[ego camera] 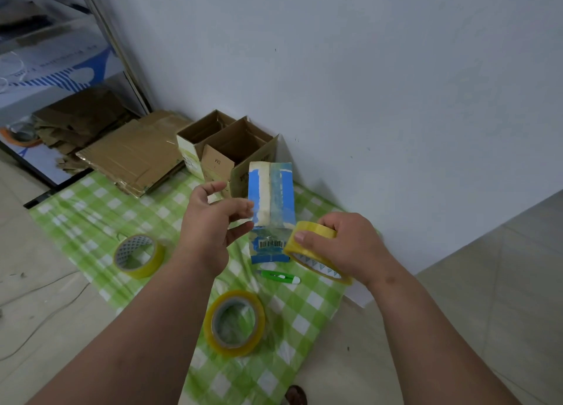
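Note:
A blue and white carton (271, 191) with clear tape over it and a barcode low on its front stands upright on a green checked cloth (91, 215). My left hand (210, 224) hovers at the carton's left edge with fingers loosely spread, the fingertips at or just touching that edge. My right hand (344, 246) grips a yellow roll of tape (307, 252), thumb across its outer face, and holds it against the carton's lower right corner.
Two more tape rolls lie on the cloth, one at the left (138, 256) and one near me (234, 322). A green cutter (278, 276) lies below the carton. Open cardboard boxes (231, 148) and flattened cardboard (131, 154) sit behind, against the wall. Cables (45, 298) cross the floor at left.

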Demonstrator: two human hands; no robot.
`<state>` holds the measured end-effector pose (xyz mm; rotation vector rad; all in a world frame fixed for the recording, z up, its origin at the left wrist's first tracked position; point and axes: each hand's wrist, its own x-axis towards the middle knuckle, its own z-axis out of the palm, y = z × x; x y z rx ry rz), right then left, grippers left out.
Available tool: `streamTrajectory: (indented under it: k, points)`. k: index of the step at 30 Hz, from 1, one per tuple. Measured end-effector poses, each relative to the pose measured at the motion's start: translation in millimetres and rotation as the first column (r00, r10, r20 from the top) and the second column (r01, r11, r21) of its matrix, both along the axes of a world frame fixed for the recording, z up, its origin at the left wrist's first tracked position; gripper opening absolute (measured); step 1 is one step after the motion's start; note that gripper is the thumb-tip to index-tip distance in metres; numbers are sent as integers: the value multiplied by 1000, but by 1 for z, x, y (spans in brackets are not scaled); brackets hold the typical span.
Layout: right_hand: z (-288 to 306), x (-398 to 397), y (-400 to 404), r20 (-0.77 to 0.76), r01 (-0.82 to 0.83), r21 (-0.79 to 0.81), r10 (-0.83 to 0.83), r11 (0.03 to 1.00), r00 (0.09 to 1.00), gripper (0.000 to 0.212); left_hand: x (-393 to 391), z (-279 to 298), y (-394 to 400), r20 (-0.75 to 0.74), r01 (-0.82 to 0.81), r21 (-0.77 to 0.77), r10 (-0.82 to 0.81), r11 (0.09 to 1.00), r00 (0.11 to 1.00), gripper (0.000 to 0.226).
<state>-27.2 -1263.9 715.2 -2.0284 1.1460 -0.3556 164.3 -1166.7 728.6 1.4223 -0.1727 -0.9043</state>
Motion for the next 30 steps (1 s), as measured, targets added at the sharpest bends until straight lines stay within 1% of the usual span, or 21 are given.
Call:
streamTrajectory:
  k: [3, 5, 6, 7, 10, 14, 16, 20, 23, 27, 30]
  points:
    - [0, -3, -4, -42, -54, -12, 54, 998, 998, 40, 3, -2, 0, -104, 27, 34, -24, 999, 994, 39]
    - [1, -3, -6, -98, -108, -28, 105, 994, 990, 39, 3, -5, 0, -135, 49, 59, -41, 997, 990, 27]
    - [1, -2, -7, -131, -131, -40, 125, 991, 984, 39, 3, -6, 0, -127, 57, 81, -47, 995, 991, 21]
    - [2, -1, -7, -161, -148, -52, 138, 988, 977, 40, 3, -7, 1, -100, 71, 109, -60, 992, 993, 20]
    - [-1, 0, -9, -219, -171, -78, 151, 982, 964, 44, 5, -10, 2, -19, 115, 188, -113, 975, 993, 27]
    - [-8, -1, -11, -257, -184, -68, 161, 980, 953, 47, 8, -15, 3, 8, 134, 242, -140, 961, 990, 31]
    - [-10, -2, -13, -225, -179, -16, 171, 984, 959, 45, 10, -18, 4, 9, 138, 265, -145, 954, 989, 30]
    - [-14, -6, -22, -96, -144, 106, 154, 984, 983, 34, 16, -25, 4, -35, 111, 322, -105, 940, 994, 26]
    - [-15, -8, -30, -21, -119, 199, 126, 973, 992, 35, 19, -29, 4, -92, 96, 352, -68, 931, 993, 24]
    - [-11, -8, -36, 59, -119, 252, 107, 960, 992, 25, 22, -32, 3, -147, 54, 366, 0, 929, 989, 22]
    - [-9, -11, -40, 90, -148, 272, 127, 951, 988, 27, 24, -34, 1, -171, 33, 367, 32, 930, 985, 21]
